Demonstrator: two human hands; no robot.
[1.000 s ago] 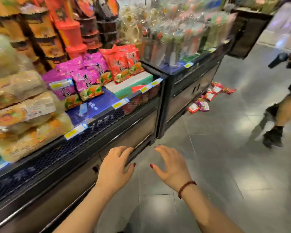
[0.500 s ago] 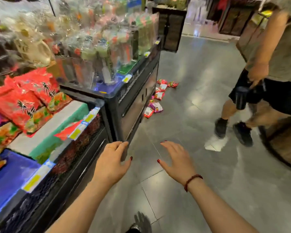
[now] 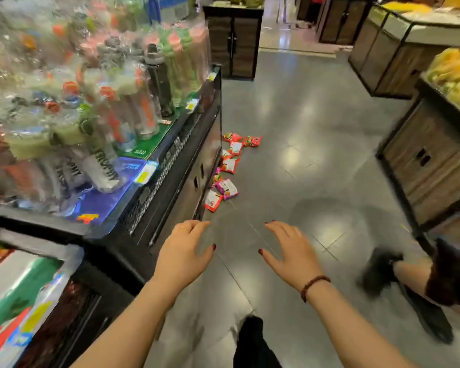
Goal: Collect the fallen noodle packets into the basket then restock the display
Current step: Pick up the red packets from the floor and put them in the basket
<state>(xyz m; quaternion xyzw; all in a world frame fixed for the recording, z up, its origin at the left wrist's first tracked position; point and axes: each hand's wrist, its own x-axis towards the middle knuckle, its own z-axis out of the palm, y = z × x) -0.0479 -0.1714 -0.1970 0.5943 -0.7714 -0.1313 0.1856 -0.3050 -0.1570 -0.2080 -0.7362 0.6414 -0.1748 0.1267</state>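
Observation:
Several fallen noodle packets (image 3: pixel 227 170), red and pink, lie scattered on the grey floor along the foot of the black display stand (image 3: pixel 186 166). My left hand (image 3: pixel 183 256) and my right hand (image 3: pixel 290 253) are held out in front of me, palms down, fingers relaxed and holding nothing. Both hands are well short of the packets. No basket is in view.
The stand carries wrapped bottles (image 3: pixel 112 107) on top. Wooden display cabinets (image 3: pixel 433 166) line the right side, and a dark cabinet (image 3: pixel 234 46) stands at the aisle's end. Another person's leg and black shoe (image 3: pixel 377 272) are at the right. My own shoe (image 3: pixel 252 328) shows below.
The view has moved forward along the aisle, so the fallen packets are nearer. The other person has shifted to the right edge. My hands stay out in front, holding nothing.

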